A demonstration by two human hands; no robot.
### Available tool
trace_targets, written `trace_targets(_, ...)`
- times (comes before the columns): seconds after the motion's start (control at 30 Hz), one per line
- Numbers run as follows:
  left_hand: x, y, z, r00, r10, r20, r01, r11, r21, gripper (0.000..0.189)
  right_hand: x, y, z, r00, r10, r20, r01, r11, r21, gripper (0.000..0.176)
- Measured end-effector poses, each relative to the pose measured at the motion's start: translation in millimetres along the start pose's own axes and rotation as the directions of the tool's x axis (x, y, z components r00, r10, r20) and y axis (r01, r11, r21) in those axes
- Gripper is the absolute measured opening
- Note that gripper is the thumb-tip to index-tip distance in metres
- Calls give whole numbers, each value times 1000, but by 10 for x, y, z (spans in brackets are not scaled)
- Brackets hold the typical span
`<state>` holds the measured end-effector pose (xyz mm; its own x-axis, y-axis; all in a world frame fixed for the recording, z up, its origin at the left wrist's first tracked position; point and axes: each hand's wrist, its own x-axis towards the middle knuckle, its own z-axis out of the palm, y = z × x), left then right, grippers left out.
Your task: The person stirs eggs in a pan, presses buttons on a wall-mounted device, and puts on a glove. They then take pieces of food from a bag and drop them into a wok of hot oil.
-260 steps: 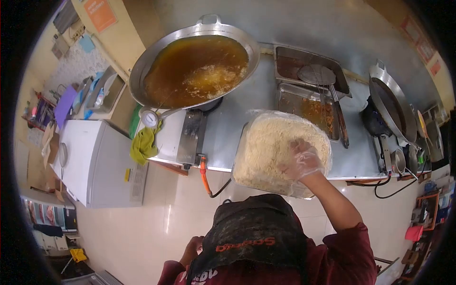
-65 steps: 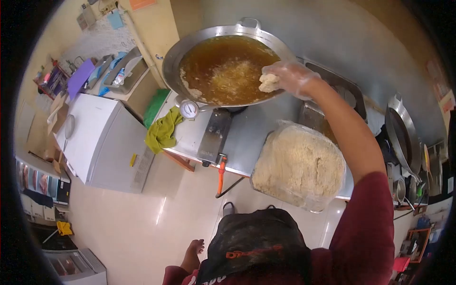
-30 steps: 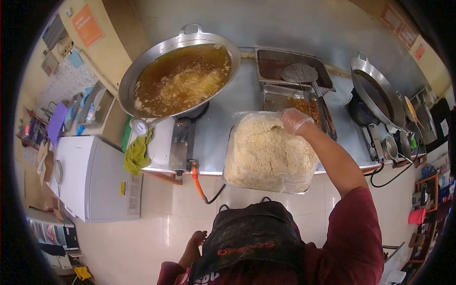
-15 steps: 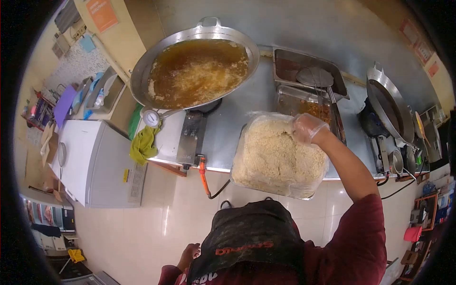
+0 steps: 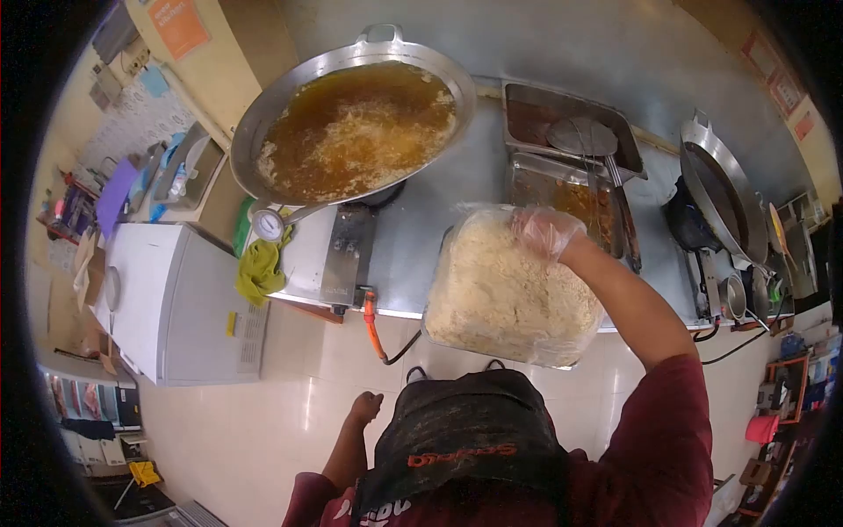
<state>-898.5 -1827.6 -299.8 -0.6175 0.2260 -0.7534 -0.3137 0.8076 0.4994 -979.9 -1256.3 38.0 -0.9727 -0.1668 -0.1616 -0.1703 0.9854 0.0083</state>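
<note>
pale crumbly dough (image 5: 500, 294) heaped in plastic-lined tub; gloved right hand (image 5: 546, 230) pressing top.

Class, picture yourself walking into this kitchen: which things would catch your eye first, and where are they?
The huge wok of bubbling brown oil dominates the back left of the steel counter. At the counter's front edge sits a clear container of pale crumbly mix, with the gloved right hand pressed into its top. The bare left hand hangs by the person's side.
</note>
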Motion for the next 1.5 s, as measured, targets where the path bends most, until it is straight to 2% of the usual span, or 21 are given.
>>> trace_targets(0.03,208,-184,67,986,166,-9,-161,966,201,46,-15,-49,-131,1000,24,1,-24,996,91,23)
trace_targets(0.1,665,-640,264,877,474,72,-429,709,560,48,134,198,492,992,55,-112,-18,953,304,22)
trace_targets(0.13,201,-67,113,996,92,-14,-83,943,322,53,180,289,724,983,80,-167,-6,914,405,22)
trace_targets(0.23,452,-562,363,985,136,107,-172,828,533,56,100,-151,13,997,37,-73,-46,990,-134,22)
trace_targets(0.37,501,-1139,631,976,38,213,-145,846,514,57,121,-144,-264,994,110,-29,-107,991,83,25)
trace_targets(0.4,342,-1166,654,991,62,116,-110,877,468,55,97,-144,-355,996,79,34,-81,993,80,26)
trace_targets(0.43,222,-1170,660,995,-27,96,-16,904,428,54,70,-146,-434,994,46,97,-54,996,78,27)
trace_targets(0.5,-123,-939,560,976,-209,66,176,927,331,53,-83,-259,-519,992,94,82,-106,982,157,29)
trace_targets(0.6,-1027,-369,199,989,-146,20,137,960,243,52,-23,32,-195,997,5,77,-15,991,133,29)
trace_targets(0.7,-643,-1305,578,942,-336,20,327,927,183,53,283,297,-163,989,-13,146,-4,993,119,29)
trace_targets(0.77,-540,-1349,599,822,-554,132,496,811,311,53,441,489,-138,988,-18,155,-8,986,166,30)
trace_targets(0.83,-527,-1399,604,817,-558,146,507,816,279,54,525,729,121,992,-63,106,34,967,254,30)
trace_targets(0.87,-525,-1411,614,814,-560,154,513,818,262,54,429,616,9,990,-129,49,117,973,201,29)
trace_targets(0.93,-569,-1291,561,851,-502,156,459,854,246,54,53,140,-372,960,-276,-46,279,957,84,28)
trace_targets(1.03,-563,-1194,542,885,-443,144,398,879,261,54,-176,-133,-376,998,-62,33,54,979,198,27)
trace_targets(1.13,-620,-932,452,935,-341,102,306,916,258,54,-287,-267,73,970,-222,-98,208,968,-137,30)
trace_targets(1.23,-519,-941,497,986,-165,2,156,937,313,54,-215,-406,249,983,-99,-157,64,975,-214,31)
trace_targets(1.3,-222,-1192,621,999,-42,6,36,924,379,54,-101,-602,-80,998,25,52,0,904,-428,29)
trace_targets(1.37,48,-1433,651,995,51,90,-85,897,433,54,32,-458,-3,997,69,39,-42,879,-475,28)
trace_targets(1.43,138,-1323,620,995,21,96,-63,886,459,55,275,26,642,983,10,-184,-75,933,-353,27)
trace_targets(1.5,174,-1240,600,996,4,92,-46,889,455,56,338,-31,368,994,58,-97,-84,956,-283,27)
